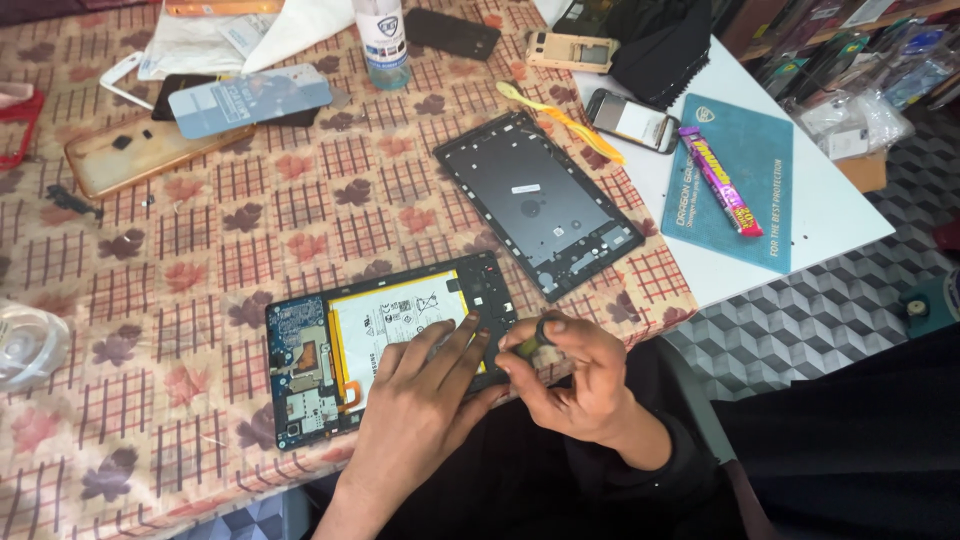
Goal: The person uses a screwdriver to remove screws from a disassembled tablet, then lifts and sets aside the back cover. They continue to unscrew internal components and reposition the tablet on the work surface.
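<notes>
Flat, left hand (425,385) fingers spread on opened tablet (390,345); right hand (565,375) pinching small dark tool (532,338).

Soft, even daylight fills the scene, brightest on the white table (830,215) at the far right. Shadows are faint and short under the hands. Mild glare sits on the phone screen (632,120). Focus is sharp mid-frame; the edges bow slightly and soften.

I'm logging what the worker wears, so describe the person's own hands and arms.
Both hands are bare, with no gloves, rings or watch visible. The left hand leads into a bare forearm with no sleeve in view. The right hand ends at a dark sleeve reaching to the wrist.
</notes>
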